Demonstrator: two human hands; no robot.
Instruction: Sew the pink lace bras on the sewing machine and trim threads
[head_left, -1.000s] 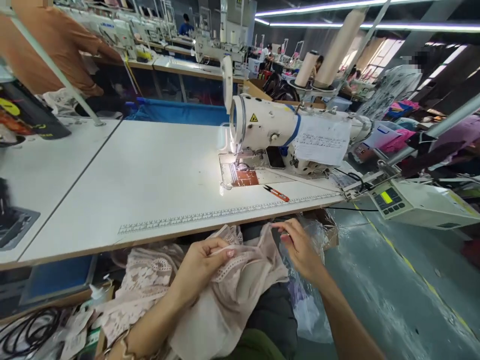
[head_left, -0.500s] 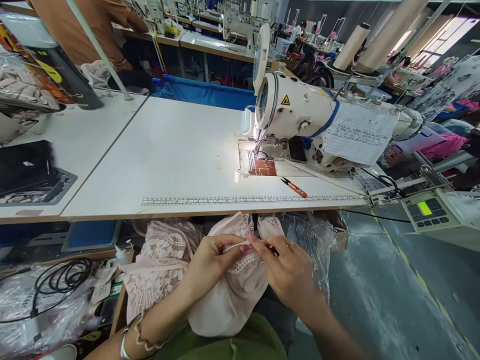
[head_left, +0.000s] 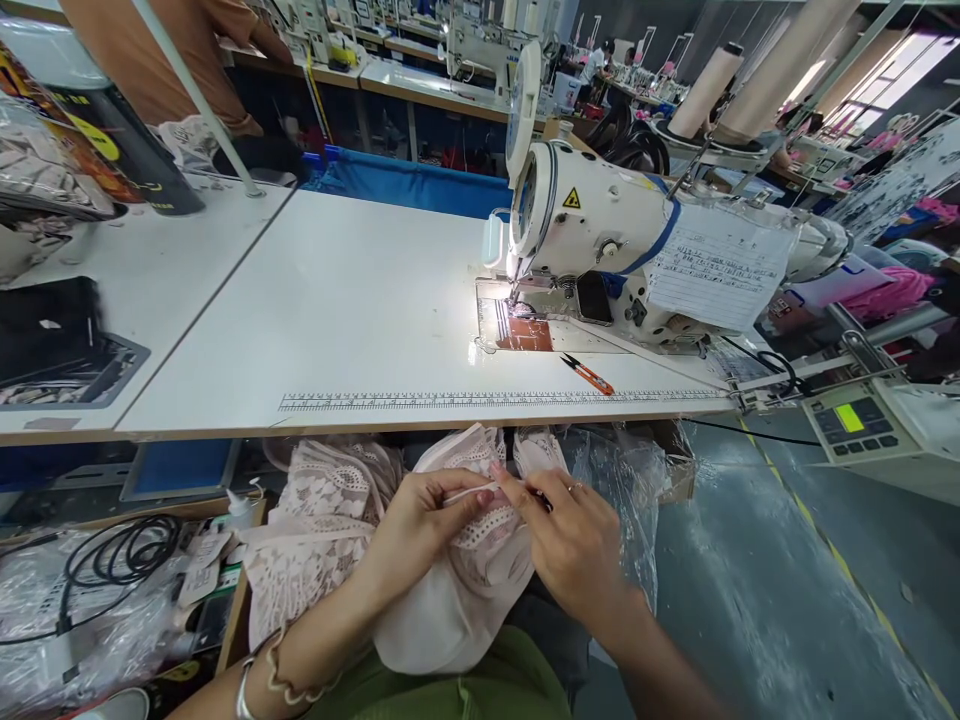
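Observation:
Over my lap lies a pale pink lace garment (head_left: 450,620), just below the table's front edge. My left hand (head_left: 420,525) is closed, with a narrow light edge of the garment pinched between thumb and fingers. Close beside it, my right hand (head_left: 577,545) pinches the same edge, fingertips nearly meeting those of the left. A small dark thing shows between the right hand's fingers, too covered to name. More pale lace fabric (head_left: 322,540) hangs to the left of my left forearm.
The white sewing machine (head_left: 592,210) stands on the table (head_left: 337,290), its lamp lit. Orange thread snips (head_left: 587,375) lie near a printed ruler strip (head_left: 420,400). At lower left is a box with a coiled black cable (head_left: 124,555). A control panel (head_left: 862,420) sits at right.
Both hands keep their pinch on the garment's edge, with only a very slight shift of the fingers. The view has moved a little.

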